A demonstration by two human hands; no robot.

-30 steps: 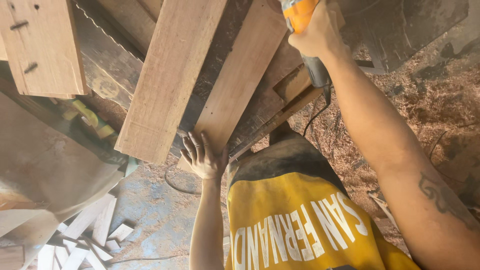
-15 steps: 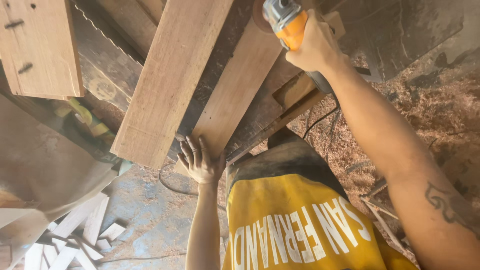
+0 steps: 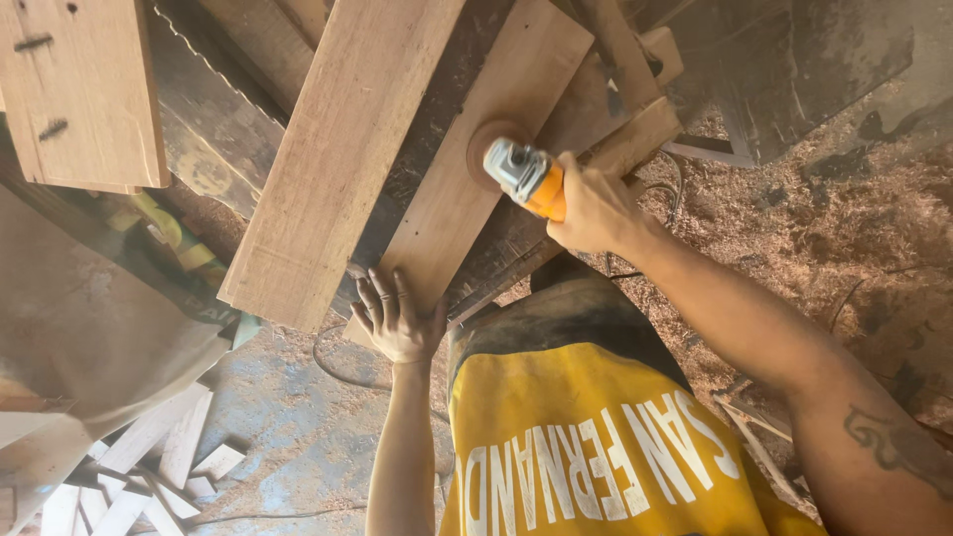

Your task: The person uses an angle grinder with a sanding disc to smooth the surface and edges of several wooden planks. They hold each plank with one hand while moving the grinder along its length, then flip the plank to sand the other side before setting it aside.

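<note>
An orange and grey angle grinder (image 3: 531, 181) is clasped in the right hand (image 3: 594, 208), the fingers wrapped fully round its body. Its round disc (image 3: 493, 147) sits at the far end, away from the wrist, and is laid flat on the narrower plank (image 3: 476, 169). That plank's long axis runs from the disc down and back toward the body, ending at the left hand (image 3: 395, 320). The left hand is spread open, nothing gripped, with its fingers pressed on the plank's near end. The grinder's body is set roughly across the plank. Just beside the plank, on the far side from the right hand, a wider plank (image 3: 338, 149) is laid parallel. Sawdust (image 3: 794, 228) is spread over the ground beyond the right forearm.
</note>
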